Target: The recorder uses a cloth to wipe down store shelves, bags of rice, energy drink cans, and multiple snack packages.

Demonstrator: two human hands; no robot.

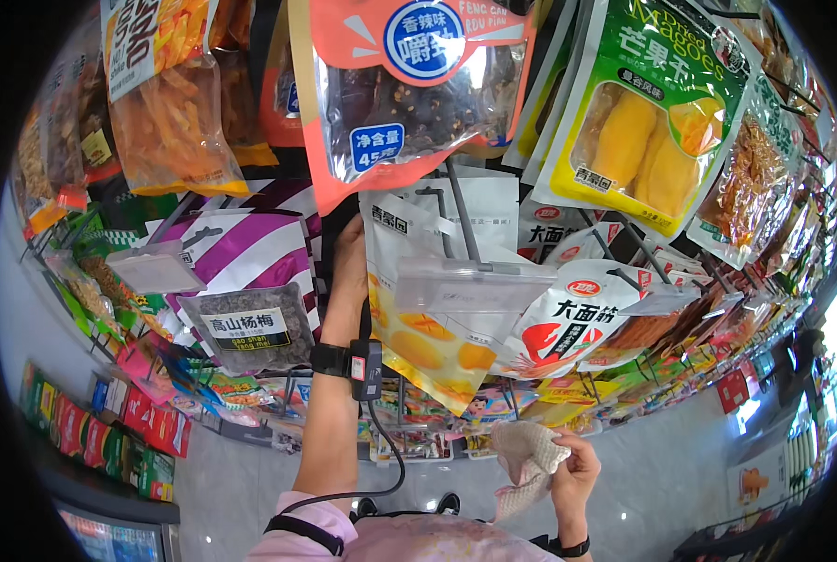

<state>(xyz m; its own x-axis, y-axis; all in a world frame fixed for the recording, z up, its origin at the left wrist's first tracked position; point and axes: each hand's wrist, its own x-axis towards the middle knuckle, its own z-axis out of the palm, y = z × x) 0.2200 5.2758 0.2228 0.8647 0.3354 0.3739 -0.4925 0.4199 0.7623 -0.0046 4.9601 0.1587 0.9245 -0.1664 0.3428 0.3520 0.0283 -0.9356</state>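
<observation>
My left hand (352, 242) reaches up between hanging snack pouches; its fingers are hidden behind a white and yellow pouch (425, 344) and below a coral pouch (418, 91). To the left of that forearm hangs a purple and white striped pouch (250, 253) with a dark dried-fruit window. A device with a cable is strapped to the left wrist. Low at the right, my right hand (574, 469) grips a pale knitted cloth (524, 456), which dangles below a white snack pouch (573, 316).
Metal display hooks with clear plastic tag holders (471, 284) stick out towards me. A dried mango pouch (636, 119) hangs at the upper right, orange snack pouches (173, 119) at the upper left. Boxed goods (95, 435) stand at the lower left, above the grey floor (229, 499).
</observation>
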